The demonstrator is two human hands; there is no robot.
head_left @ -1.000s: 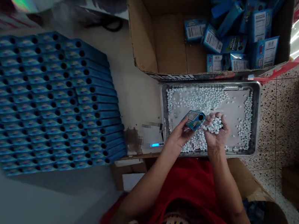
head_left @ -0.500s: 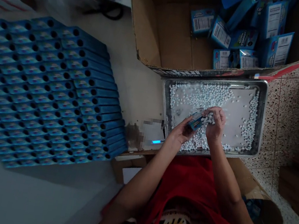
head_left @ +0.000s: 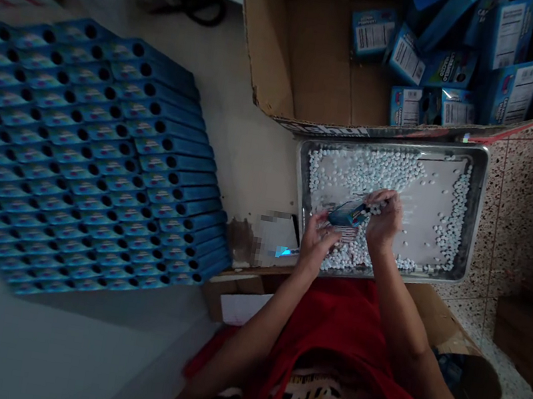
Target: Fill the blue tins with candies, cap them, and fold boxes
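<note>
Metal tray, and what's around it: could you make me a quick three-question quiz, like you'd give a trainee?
1. True or false: white pellets lie in the metal tray.
2. Which of the person's hands holds pellets at the end of the small blue box?
3. Fill in: the open cardboard carton holds several ____.

Key: 1. True. 2. The right hand. 3. Blue boxes.
</note>
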